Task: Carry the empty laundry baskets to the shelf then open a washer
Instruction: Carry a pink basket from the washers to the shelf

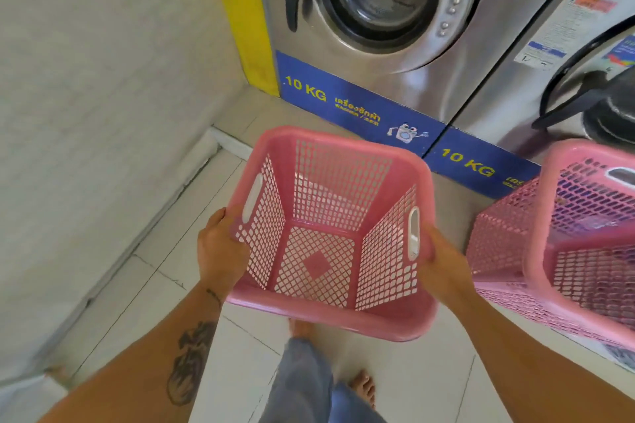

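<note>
Left forearm (pixel 192 361): tattooed, lowest in view, reaching forward over the tiled floor (pixel 137 285).
Left hand (pixel 220 247): fingers curled round the left rim of the pink basket (pixel 343 319), beside its handle slot.
Right hand (pixel 443 261): clamped on the right rim, below the other slot.
Pink basket: empty, mouth up, held off the floor in front of the left washer (pixel 343 55).
Other baskets (pixel 501 240): pink, nested, tipped sideways, just right of the held one.
Left washer: steel, round door looks shut, "10 KG" strip along its base, set in the floor's far corner.
Feet (pixel 364 388): bare, on the floor under the basket.
</note>
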A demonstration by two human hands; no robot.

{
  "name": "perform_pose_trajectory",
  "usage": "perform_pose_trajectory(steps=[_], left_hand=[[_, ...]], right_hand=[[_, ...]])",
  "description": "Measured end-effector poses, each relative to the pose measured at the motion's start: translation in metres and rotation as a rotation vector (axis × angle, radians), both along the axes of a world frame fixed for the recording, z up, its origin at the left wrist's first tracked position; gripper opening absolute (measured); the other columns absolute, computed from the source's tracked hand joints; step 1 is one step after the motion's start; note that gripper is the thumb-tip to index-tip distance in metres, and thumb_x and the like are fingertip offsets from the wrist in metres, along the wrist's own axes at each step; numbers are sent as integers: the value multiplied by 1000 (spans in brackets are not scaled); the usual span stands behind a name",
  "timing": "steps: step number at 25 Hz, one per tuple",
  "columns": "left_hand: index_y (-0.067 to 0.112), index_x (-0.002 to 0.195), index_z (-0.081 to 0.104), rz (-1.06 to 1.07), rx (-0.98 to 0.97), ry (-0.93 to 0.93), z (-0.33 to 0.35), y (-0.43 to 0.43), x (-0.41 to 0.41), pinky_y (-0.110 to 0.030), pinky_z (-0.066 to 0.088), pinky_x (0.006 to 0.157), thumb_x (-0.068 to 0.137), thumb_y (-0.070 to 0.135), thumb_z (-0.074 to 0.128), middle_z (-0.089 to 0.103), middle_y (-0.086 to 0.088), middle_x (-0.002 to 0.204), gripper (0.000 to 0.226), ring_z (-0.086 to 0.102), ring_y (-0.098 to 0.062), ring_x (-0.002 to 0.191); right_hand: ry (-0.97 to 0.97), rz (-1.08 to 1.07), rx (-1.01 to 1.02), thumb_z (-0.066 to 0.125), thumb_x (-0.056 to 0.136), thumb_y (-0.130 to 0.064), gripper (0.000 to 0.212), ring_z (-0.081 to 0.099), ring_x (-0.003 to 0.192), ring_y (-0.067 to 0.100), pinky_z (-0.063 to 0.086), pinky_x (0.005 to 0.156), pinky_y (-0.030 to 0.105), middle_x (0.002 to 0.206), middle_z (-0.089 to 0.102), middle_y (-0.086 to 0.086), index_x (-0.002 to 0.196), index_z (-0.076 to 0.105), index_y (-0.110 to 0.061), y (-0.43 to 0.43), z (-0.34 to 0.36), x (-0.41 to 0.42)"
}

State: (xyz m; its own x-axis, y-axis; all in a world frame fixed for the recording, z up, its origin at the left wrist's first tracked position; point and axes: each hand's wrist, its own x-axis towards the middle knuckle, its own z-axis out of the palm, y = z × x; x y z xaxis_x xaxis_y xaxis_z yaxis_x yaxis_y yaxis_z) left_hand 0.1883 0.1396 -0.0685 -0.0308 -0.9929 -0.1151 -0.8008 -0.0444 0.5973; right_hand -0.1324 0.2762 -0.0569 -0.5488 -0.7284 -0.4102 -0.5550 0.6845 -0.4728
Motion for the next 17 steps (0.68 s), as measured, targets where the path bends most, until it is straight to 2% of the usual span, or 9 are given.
perform_pose_trajectory(steps=[3,4,6,8,12,14,17], left_hand=[[16,120,59,90,24,-16,-9,39,39,-17,43,45,82,-4,47,59,4,100,45,56,-10,72],[17,120,59,102,31,-20,-13,48,51,-16,42,44,80,-6,46,58,5,99,48,56,-10,72],[18,121,60,139,52,-31,-24,62,75,-11,38,45,79,-8,43,58,6,98,52,54,-7,71],[20,123,59,176,60,-48,-40,72,99,-10,36,48,77,-10,41,58,6,101,59,53,-7,72],[21,127,58,258,67,-34,-88,78,137,-12,35,54,76,-12,41,57,7,110,63,52,-13,87],[18,131,55,251,67,-46,-107,81,149,-11,34,56,79,-12,42,55,5,113,61,49,-13,92],[20,136,49,197,96,-67,-132,88,170,-12,37,56,83,-7,42,53,2,118,60,53,-18,95]], right_hand=[[-65,56,-6,38,98,-21,51,60,76,27,41,63,33,95,63,1,144,34,-42,13,-12,33],[-93,58,2,38,98,-24,49,59,78,25,44,66,35,99,65,2,144,35,-42,15,-18,43],[-121,50,27,42,97,-27,49,63,95,30,51,82,42,116,66,7,144,38,-38,16,-33,62],[-115,44,57,45,96,-27,48,62,109,33,49,91,45,123,64,5,143,40,-35,13,-50,81],[-137,80,23,51,91,-20,48,63,107,21,51,86,38,113,65,-7,136,48,-35,5,-93,121],[-107,72,26,50,92,-15,50,60,110,22,44,83,30,116,62,-4,139,47,-31,2,-108,135],[-66,123,55,48,86,-1,70,57,115,26,42,80,27,125,57,2,147,37,-33,1,-128,155]])
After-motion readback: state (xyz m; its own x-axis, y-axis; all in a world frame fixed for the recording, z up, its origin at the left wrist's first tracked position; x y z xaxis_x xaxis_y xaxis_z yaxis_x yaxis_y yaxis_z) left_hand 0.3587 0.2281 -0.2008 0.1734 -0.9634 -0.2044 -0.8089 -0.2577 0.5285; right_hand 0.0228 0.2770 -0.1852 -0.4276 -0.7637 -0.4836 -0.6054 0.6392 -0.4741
